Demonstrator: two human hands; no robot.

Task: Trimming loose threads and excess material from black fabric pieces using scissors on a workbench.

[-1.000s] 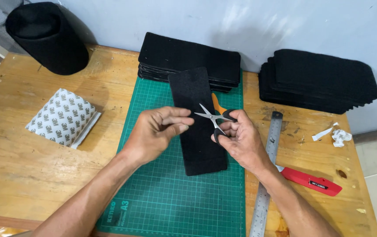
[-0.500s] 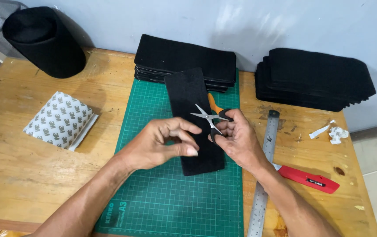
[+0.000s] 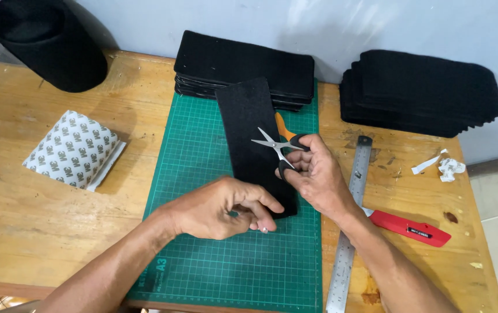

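right hand point(image 3: 318, 177) clamped on small black-handled steel scissors point(image 3: 277, 150), blades apart | left hand point(image 3: 220, 208) curled, pinching long black felt strip point(image 3: 255, 139) lower edge | green cutting mat point(image 3: 231, 272), wooden table point(image 3: 40, 232), frame centre

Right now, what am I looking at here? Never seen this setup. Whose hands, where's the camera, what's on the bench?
No machine: one person's bare hands, filmed by a camera worn on their head, looking down. The right hand holds small open scissors in its grip. The left hand pinches the near end of a black felt strip lying on a green cutting mat. Around it on the wooden table: stacks of black felt, a steel ruler, a red utility knife and a patterned sheet pack.
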